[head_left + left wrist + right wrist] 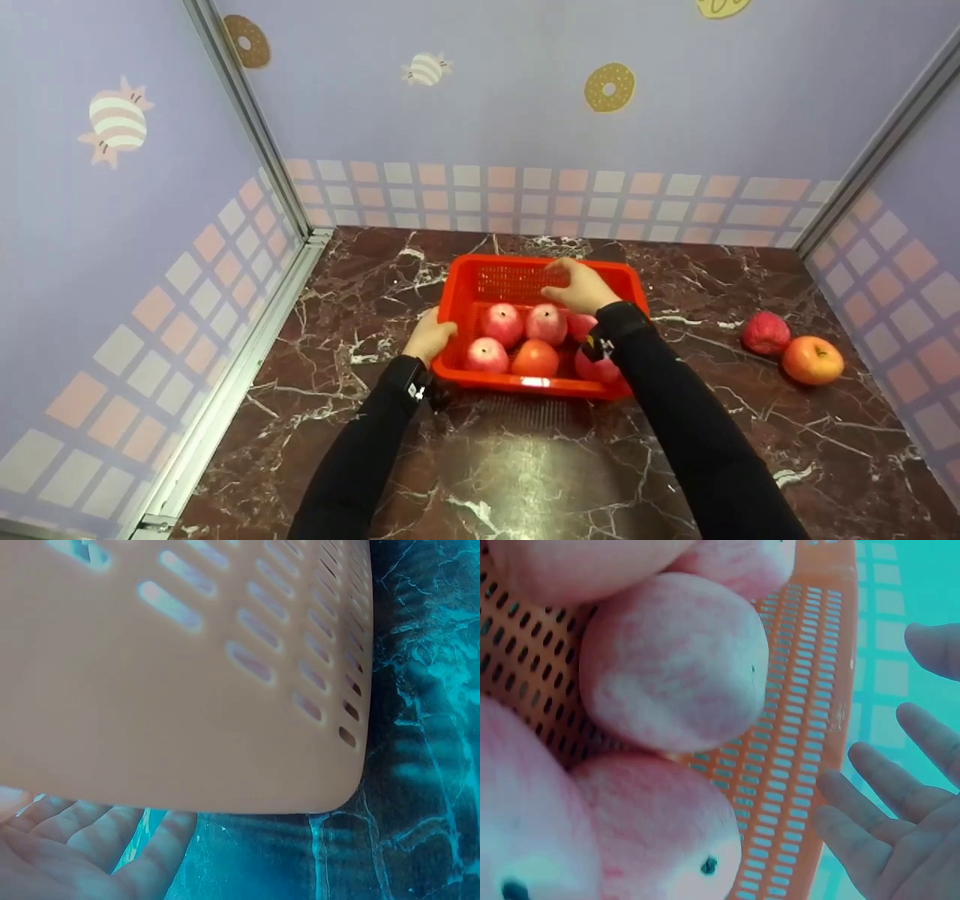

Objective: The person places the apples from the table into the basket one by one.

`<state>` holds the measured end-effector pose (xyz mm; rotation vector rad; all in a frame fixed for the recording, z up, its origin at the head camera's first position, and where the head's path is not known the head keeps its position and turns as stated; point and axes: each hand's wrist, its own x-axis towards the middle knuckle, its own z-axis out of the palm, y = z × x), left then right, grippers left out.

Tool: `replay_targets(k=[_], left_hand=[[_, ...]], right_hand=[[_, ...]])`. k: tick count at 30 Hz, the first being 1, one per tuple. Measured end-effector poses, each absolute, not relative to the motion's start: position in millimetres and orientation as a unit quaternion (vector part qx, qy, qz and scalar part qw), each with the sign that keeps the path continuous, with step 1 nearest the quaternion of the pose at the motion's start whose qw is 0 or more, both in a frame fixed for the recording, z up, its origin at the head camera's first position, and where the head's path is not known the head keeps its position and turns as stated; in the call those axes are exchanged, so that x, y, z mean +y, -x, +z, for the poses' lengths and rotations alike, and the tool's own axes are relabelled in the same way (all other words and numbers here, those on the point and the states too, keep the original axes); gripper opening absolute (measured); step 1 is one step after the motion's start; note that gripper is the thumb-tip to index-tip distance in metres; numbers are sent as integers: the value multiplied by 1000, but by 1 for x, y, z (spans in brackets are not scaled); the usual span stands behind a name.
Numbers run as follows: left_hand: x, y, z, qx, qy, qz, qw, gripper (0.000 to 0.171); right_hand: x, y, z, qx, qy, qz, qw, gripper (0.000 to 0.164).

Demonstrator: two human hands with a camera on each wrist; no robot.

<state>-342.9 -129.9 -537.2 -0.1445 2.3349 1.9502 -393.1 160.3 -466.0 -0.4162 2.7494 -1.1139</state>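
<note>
A red plastic basket (536,386) with slotted walls holds several pinkish-red apples (546,322) and one more orange-toned fruit (535,358). At its left side my left hand (430,336) grips the rim, thumb on top; in the left wrist view the fingers (161,855) lie along the outer wall. Over the back right part of the basket hovers my right hand (581,289), its fingers spread and holding nothing. The right wrist view shows that hand (907,829) beside the rim, apart from the apples (675,664). My right forearm hides some of the fruit.
On the right of the dark marble table (570,480) a dark red apple (766,333) lies against a yellow-orange apple (813,361). Lilac panels with pale squares (536,199) enclose the back and both sides, joined by metal strips (247,112).
</note>
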Motion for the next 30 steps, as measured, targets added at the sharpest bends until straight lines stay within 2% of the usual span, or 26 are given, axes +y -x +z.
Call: replay_targets(k=[13, 30], left_hand=[[-131, 341, -538, 762, 53, 643, 56, 58], [-131, 342, -535, 769, 56, 634, 53, 55]], right_hand=[[207, 395, -450, 909, 112, -401, 20, 50], [282, 384, -448, 911, 88, -403, -18, 52]])
